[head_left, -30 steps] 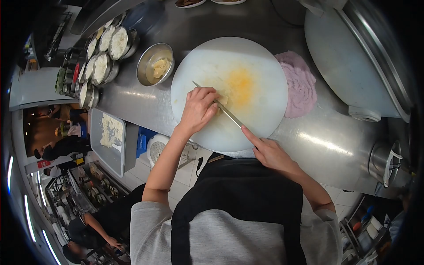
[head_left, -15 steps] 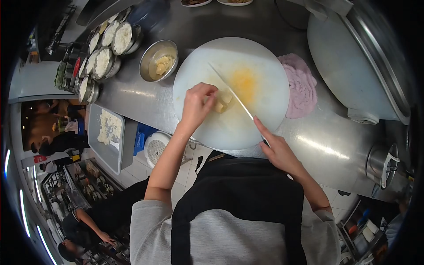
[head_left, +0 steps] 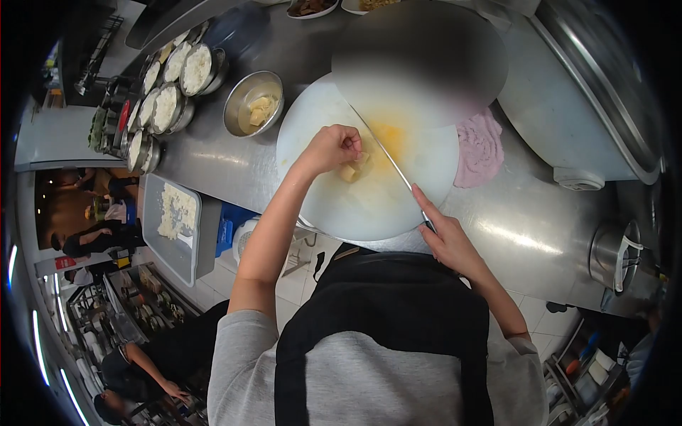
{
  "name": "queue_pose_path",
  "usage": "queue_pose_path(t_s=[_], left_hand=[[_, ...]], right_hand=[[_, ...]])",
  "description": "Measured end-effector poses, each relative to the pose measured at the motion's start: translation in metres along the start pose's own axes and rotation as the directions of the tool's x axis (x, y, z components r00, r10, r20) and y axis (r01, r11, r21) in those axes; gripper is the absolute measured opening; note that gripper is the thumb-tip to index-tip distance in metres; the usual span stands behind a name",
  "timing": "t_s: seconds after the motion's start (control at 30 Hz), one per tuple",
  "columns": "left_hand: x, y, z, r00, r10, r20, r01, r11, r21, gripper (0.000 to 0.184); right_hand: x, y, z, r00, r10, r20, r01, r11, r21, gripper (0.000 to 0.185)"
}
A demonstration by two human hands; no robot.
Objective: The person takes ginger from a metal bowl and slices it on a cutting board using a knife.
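My right hand point(head_left: 449, 234) is wrapped round the dark handle of a long kitchen knife point(head_left: 387, 153). The index finger points along the knife, and the blade slants up and left over the round white cutting board point(head_left: 320, 202). On the board, left of the blade, lie pale yellow food chunks point(head_left: 349, 172), of a kind I cannot make out. My left hand point(head_left: 332, 148) is closed in a pinch right at their upper edge; whatever its fingertips hold is hidden. An orange-yellow stain marks the board's middle.
Left of the board stands a metal bowl point(head_left: 231, 113) with similar yellow pieces. Several bowls of white food point(head_left: 197, 69) and a grey tub point(head_left: 206, 241) are further left. A pink cloth point(head_left: 479, 150) lies right. A blurred grey oval covers the board's top. A co-worker point(head_left: 153, 366) stands lower left.
My left hand has shifted slightly up and right, its fingers drawn into a tighter pinch. The knife has tilted slightly steeper. A blurred grey oval now covers the upper board.
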State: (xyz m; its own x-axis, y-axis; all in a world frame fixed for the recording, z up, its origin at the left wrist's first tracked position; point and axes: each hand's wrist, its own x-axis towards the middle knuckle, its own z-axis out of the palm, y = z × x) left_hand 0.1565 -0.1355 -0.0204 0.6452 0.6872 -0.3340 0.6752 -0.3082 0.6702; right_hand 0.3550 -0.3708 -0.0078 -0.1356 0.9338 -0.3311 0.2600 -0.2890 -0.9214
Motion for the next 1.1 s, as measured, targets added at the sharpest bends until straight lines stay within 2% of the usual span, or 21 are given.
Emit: queue_pose_path(t_s=[0.07,0.2,0.27,0.3,0.33,0.43,0.47,0.5,0.53,0.57,0.63,0.67,0.7,0.73,0.8,0.83,0.93,1.07,1.1], left_hand=[[0.004,-0.007,-0.004,0.991,-0.007,0.133,0.032,0.983,-0.183,0.009],[0.013,-0.019,-0.003,0.977,0.063,0.206,-0.001,0.957,-0.289,0.009],[0.019,-0.024,0.000,0.979,0.081,0.189,-0.058,0.991,-0.121,0.008],[0.019,-0.021,-0.001,0.975,0.100,0.197,-0.077,0.990,-0.119,0.008],[0.016,-0.018,0.000,0.981,0.134,0.141,-0.132,0.991,-0.025,0.008],[0.019,-0.027,0.002,0.968,0.242,0.070,-0.251,0.945,0.208,0.008],[0.020,-0.028,0.002,0.957,0.280,0.072,-0.289,0.915,0.281,0.007],[0.022,-0.034,0.001,0.961,0.257,0.101,-0.275,0.928,0.253,0.009],[0.021,-0.037,0.000,0.945,0.313,0.098,-0.327,0.921,0.210,0.013],[0.022,-0.040,-0.001,0.947,0.305,0.095,-0.319,0.918,0.233,0.015],[0.019,-0.044,-0.002,0.930,0.363,0.057,-0.367,0.909,0.199,0.022],[0.020,-0.042,-0.002,0.937,0.342,0.072,-0.349,0.915,0.200,0.025],[0.026,-0.053,-0.001,0.934,0.344,0.096,-0.347,0.938,0.019,0.026],[0.032,-0.059,-0.002,0.906,0.411,0.102,-0.414,0.910,0.006,0.028],[0.037,-0.044,-0.004,0.873,0.462,0.154,-0.486,0.844,0.226,0.030],[0.040,-0.031,-0.004,0.853,0.491,0.177,-0.521,0.823,0.225,0.030],[0.035,-0.014,-0.010,0.875,0.403,0.267,-0.479,0.795,0.373,0.033],[0.032,-0.014,-0.020,0.845,0.461,0.272,-0.532,0.779,0.333,0.030],[0.030,-0.018,-0.020,0.839,0.513,0.182,-0.543,0.803,0.244,0.027]], right_hand=[[0.000,-0.001,0.001,1.000,-0.009,-0.004,0.009,1.000,0.002,0.070],[-0.003,-0.005,0.003,1.000,0.014,-0.011,-0.014,1.000,-0.004,0.070],[-0.006,-0.004,0.005,0.999,0.028,-0.027,-0.028,1.000,-0.002,0.070],[-0.007,0.001,0.009,0.997,-0.037,-0.069,0.035,0.999,-0.024,0.069],[-0.010,0.007,0.012,0.991,-0.065,-0.114,0.061,0.997,-0.041,0.069],[-0.017,0.023,0.022,0.972,-0.142,-0.185,0.120,0.985,-0.127,0.073],[-0.021,0.021,0.026,0.977,-0.120,-0.179,0.097,0.986,-0.134,0.074],[-0.025,0.016,0.029,0.976,-0.091,-0.196,0.064,0.988,-0.143,0.075],[-0.031,0.010,0.034,0.979,-0.059,-0.193,0.029,0.988,-0.152,0.076],[-0.037,0.003,0.039,0.980,-0.021,-0.198,-0.010,0.988,-0.154,0.077],[-0.026,0.034,0.070,0.916,-0.187,-0.354,0.113,0.969,-0.220,0.078],[-0.031,0.025,0.071,0.927,-0.133,-0.351,0.057,0.974,-0.218,0.081],[-0.037,0.016,0.077,0.939,-0.078,-0.334,0.011,0.980,-0.200,0.083],[-0.038,0.020,0.087,0.926,-0.089,-0.366,0.027,0.985,-0.171,0.084],[-0.049,0.019,0.090,0.929,-0.093,-0.358,0.063,0.993,-0.095,0.085],[-0.054,0.020,0.092,0.914,-0.088,-0.397,0.054,0.994,-0.094,0.085],[-0.062,0.022,0.115,0.875,-0.126,-0.468,0.063,0.987,-0.148,0.085],[-0.076,0.020,0.137,0.844,-0.074,-0.531,0.029,0.995,-0.092,0.087],[-0.076,0.023,0.144,0.839,-0.058,-0.541,-0.005,0.994,-0.114,0.087]])
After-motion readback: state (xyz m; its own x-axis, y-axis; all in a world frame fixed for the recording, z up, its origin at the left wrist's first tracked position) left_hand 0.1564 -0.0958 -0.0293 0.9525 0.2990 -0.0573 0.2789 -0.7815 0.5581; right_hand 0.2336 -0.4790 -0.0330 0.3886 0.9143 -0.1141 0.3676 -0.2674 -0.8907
